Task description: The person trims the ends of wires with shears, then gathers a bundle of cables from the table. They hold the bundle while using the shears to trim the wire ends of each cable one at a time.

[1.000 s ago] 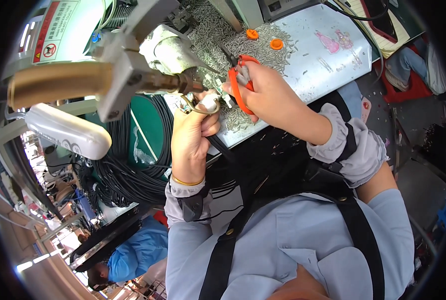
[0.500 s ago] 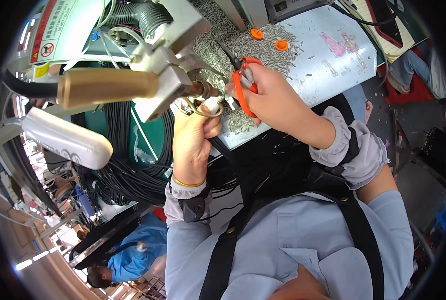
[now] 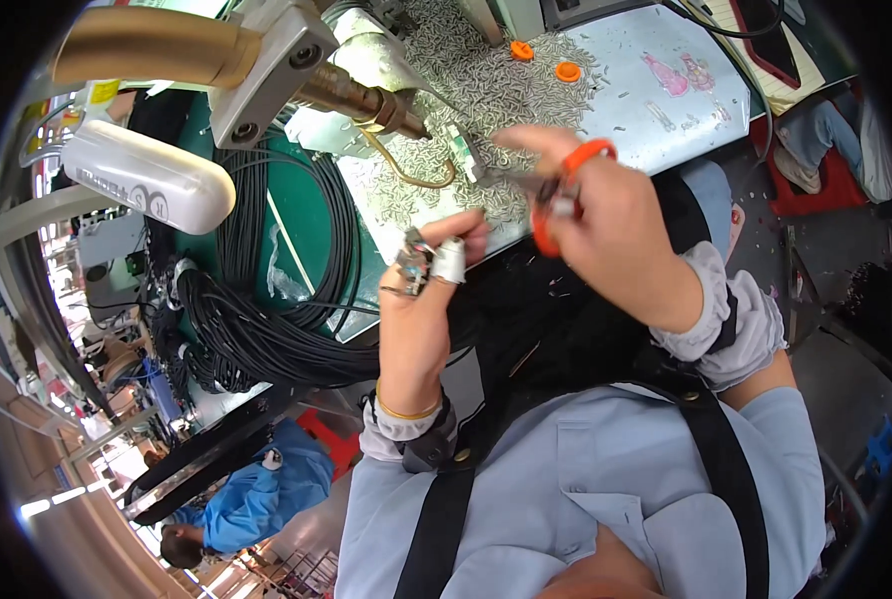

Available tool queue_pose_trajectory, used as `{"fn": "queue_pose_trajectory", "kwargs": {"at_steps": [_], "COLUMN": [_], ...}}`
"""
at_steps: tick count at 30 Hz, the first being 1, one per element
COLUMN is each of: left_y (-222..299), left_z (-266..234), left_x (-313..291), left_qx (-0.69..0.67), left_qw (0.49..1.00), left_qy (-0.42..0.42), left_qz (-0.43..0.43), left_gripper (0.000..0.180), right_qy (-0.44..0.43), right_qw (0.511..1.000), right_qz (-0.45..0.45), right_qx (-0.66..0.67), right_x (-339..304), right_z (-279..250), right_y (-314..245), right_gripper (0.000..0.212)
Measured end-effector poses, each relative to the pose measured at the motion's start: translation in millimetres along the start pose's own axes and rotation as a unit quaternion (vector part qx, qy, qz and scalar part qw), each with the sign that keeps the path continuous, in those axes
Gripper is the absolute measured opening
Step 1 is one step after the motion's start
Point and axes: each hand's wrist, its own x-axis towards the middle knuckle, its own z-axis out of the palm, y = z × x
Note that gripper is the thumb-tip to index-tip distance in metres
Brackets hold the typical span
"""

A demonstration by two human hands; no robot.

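Note:
My left hand (image 3: 418, 324) is closed near the worktable's front edge, below the soldering head. A small metal part with thin wires (image 3: 413, 264) sits at its curled fingers; the kind is too blurred to make out. White tape (image 3: 450, 262) wraps one of its digits. To the right, my right hand (image 3: 616, 230) grips orange-handled scissors (image 3: 544, 222), the loops around its fingers and the index finger stretched out. The blurred blades point left toward a small metal holder (image 3: 458, 150) under the soldering iron's tip (image 3: 406, 120). A bent brass tube (image 3: 428, 184) curves beside the tip.
Small silvery pieces (image 3: 446, 70) heap over the worktable (image 3: 656, 125), with two orange caps (image 3: 568, 72) among them. A tan-handled iron (image 3: 156, 45) and a white cylinder (image 3: 151, 178) jut in at left. Coiled black cable (image 3: 266, 334) lies below. A co-worker in blue (image 3: 266, 489) is behind at left.
My left hand has come down from beneath the soldering tip, showing the small part. My right hand has moved right and down with the scissors. The soldering head appears higher in view.

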Motion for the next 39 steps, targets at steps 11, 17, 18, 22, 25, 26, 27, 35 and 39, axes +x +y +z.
{"fn": "queue_pose_trajectory", "kwargs": {"at_steps": [11,17,18,22,25,26,27,35,39], "left_y": [-22,-15,-14,-9,-4,-4,-4,-19,-22], "left_z": [-1,-2,-5,-19,-18,-18,-18,-7,4], "left_x": [-13,-13,-11,-3,-2,-2,-2,-10,-16], "left_qx": [0.082,0.055,0.055,-0.245,-0.174,-0.174,-0.171,-0.035,0.147], "left_qw": [0.990,0.997,0.997,0.950,0.962,0.962,0.961,0.998,0.972], "left_qy": [0.051,0.047,0.047,-0.082,-0.054,-0.054,-0.051,-0.038,0.035], "left_qz": [0.098,0.042,0.041,-0.176,-0.205,-0.206,-0.210,-0.045,0.180], "left_gripper": [0.014,0.015,0.015,0.014,0.012,0.012,0.012,0.015,0.016], "right_qy": [-0.175,-0.079,-0.079,-0.069,-0.037,-0.038,-0.046,-0.078,-0.057], "right_qw": [0.915,0.995,0.995,0.949,0.935,0.935,0.927,0.942,0.988], "right_qz": [0.305,-0.050,-0.050,-0.235,-0.289,-0.289,-0.305,-0.250,-0.110], "right_qx": [0.198,0.039,0.039,-0.201,-0.204,-0.204,-0.214,-0.208,-0.091], "right_x": [-5,-13,-13,-7,-3,-3,-3,-19,-28], "right_z": [-9,13,12,3,-2,-4,-7,-2,9], "right_y": [-19,15,17,13,4,4,3,8,7], "right_gripper": [0.010,0.010,0.010,0.010,0.011,0.011,0.012,0.019,0.019]}}
